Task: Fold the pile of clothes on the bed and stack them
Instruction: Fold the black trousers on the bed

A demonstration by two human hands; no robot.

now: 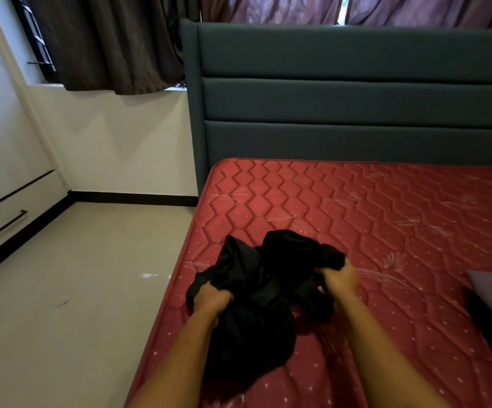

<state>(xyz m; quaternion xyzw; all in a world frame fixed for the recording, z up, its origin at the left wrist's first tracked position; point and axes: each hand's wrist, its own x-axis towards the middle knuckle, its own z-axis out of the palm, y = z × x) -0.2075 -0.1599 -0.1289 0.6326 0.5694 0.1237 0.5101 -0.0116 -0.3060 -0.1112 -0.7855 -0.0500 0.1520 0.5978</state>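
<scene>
Hands, left [209, 298] and right [340, 279], each clench a grip on a crumpled black garment [265, 293] above the red mattress [386, 216].

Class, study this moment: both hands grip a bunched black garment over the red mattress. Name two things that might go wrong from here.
1. The black garment is crumpled between the left hand and right hand; folding it without shaking it flat would likely give a lumpy, uneven fold.
2. It hangs near the edge of the mattress, so a loose end might slide onto the floor.
</scene>
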